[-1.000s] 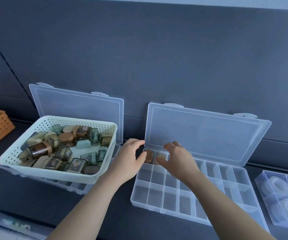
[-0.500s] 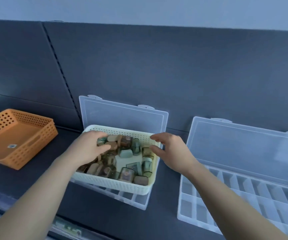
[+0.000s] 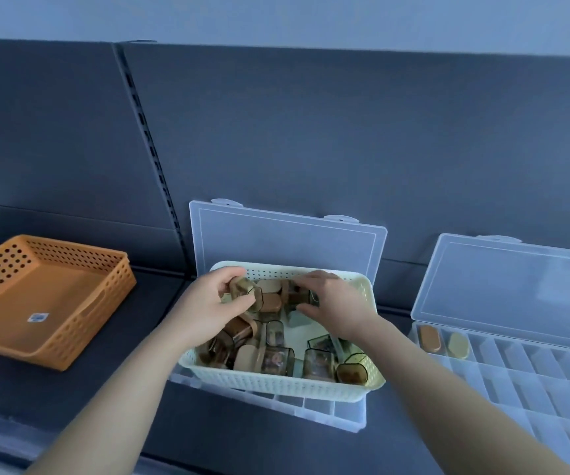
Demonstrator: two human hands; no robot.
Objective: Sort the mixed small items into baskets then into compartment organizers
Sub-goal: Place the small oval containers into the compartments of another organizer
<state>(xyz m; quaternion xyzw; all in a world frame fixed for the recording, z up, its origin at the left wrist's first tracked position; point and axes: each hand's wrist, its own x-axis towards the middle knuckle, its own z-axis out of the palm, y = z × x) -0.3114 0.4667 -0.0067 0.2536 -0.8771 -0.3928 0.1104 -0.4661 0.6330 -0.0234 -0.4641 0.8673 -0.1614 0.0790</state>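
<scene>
Left hand [image 3: 208,305] curls thumb and fingers round a small olive-tinted case [image 3: 246,292]. Right hand [image 3: 336,305] pinches a brown-capped clear piece [image 3: 298,293] just beside it, both inside the cream basket [image 3: 276,385], which sits on an open clear organizer [image 3: 314,407] on the dark surface [image 3: 242,447]. Judged early in the organizer stage: the basket holds a jumbled heap of rounded translucent cases in olive, tan and brown, while only an orange-brown piece [image 3: 430,338] and a yellow piece [image 3: 458,345] lie in adjoining back compartments of the second organizer [image 3: 523,382] to the right.
</scene>
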